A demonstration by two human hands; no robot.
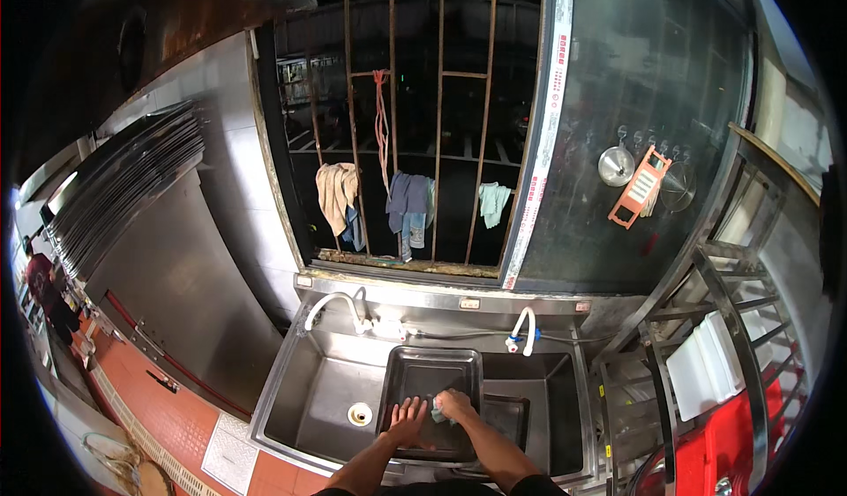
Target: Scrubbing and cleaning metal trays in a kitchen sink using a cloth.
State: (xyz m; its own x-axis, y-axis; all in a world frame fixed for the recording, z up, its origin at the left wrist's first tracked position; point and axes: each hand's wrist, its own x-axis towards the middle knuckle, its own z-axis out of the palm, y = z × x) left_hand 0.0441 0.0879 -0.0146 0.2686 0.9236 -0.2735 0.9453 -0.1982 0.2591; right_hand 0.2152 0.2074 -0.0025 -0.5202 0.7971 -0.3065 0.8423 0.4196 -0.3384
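Observation:
A dark rectangular metal baking tray (433,370) lies across the divider of a double-bowl stainless steel sink (298,390). My left hand (405,422) rests flat near the tray's left side, fingers apart, holding nothing. In my right hand (455,405) is a bunched greenish cloth (438,415), pressed against the tray's inner surface; part of it is hidden by my fingers. A second dark tray (513,413) sits lower, in the right bowl, partly covered by the first tray and my right forearm.
White curved faucets, one left (337,295) and one right (528,330), rise behind the bowls. Right of the sink stands a metal rack (728,311) with white plastic containers (705,364). Cloths (337,188) hang on the window bars. A person (46,291) stands far left.

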